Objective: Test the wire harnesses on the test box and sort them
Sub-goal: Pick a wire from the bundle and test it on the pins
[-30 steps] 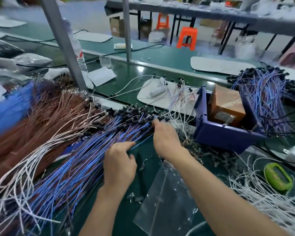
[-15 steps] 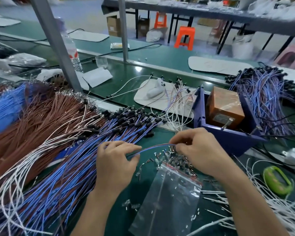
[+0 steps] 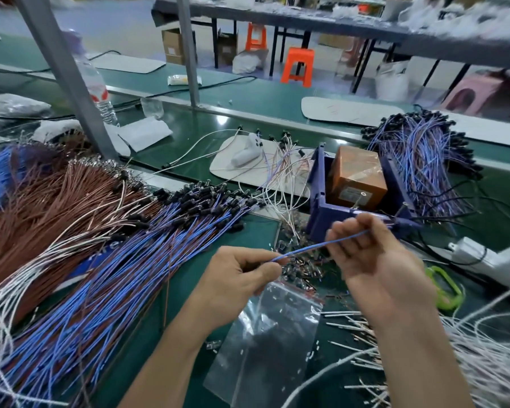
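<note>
A single blue wire harness (image 3: 312,247) stretches between my two hands above the green bench. My left hand (image 3: 239,278) pinches its near end. My right hand (image 3: 368,254) grips the far end close to the front wall of the blue bin (image 3: 321,219). Inside that bin sits the orange-brown test box (image 3: 355,178). A large fan of blue harnesses with black connectors (image 3: 124,260) lies to the left. A second heap of blue harnesses (image 3: 424,160) lies behind and right of the bin.
Brown wires (image 3: 50,201) and white wires (image 3: 498,363) flank the work spot. A clear zip bag (image 3: 271,340) and loose small terminals (image 3: 301,263) lie under my hands. A green ring tool (image 3: 445,290) and white power plug (image 3: 471,251) are at right. A grey post (image 3: 71,83) rises at left.
Both hands have lifted one blue harness out of the pile and drawn it taut. My right hand moved right, toward the blue bin with the test box.
</note>
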